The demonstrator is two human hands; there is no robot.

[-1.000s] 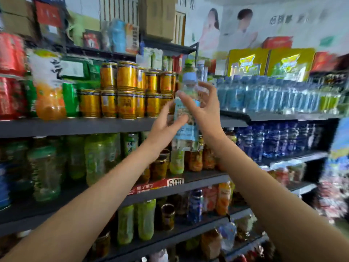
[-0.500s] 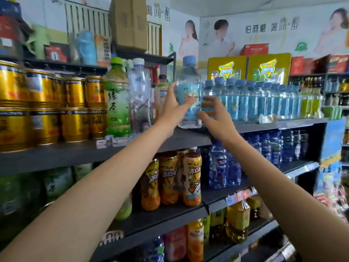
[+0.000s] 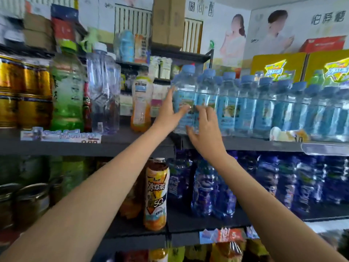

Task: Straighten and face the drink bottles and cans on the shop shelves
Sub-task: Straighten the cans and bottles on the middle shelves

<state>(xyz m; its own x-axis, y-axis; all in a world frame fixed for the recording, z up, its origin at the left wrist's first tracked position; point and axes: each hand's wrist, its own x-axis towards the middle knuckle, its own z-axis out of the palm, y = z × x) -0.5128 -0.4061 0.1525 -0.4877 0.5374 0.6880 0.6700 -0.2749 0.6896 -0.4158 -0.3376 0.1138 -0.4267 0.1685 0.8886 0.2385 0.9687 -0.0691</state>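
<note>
A clear water bottle (image 3: 186, 87) with a blue cap and blue label stands on the grey shelf (image 3: 132, 146), at the left end of a row of matching water bottles (image 3: 264, 110). My left hand (image 3: 169, 113) grips its left side, fingers up along the bottle and thumb across the label. My right hand (image 3: 203, 129) holds its front and lower right, fingers curled on the label and thumb near the base. The bottle stands upright and touches its neighbour.
Left of the bottle on the same shelf stand an orange drink bottle (image 3: 140, 103), a clear bottle (image 3: 103, 95), a green tea bottle (image 3: 67, 91) and stacked gold cans (image 3: 22, 95). Below are an iced tea bottle (image 3: 155, 193) and dark blue bottles (image 3: 283, 178). A cardboard box (image 3: 168, 21) sits above.
The water bottle, held in the air in front of the cans a second ago, has moved right and now stands on the shelf at the left end of its row. Both hands stay on it.
</note>
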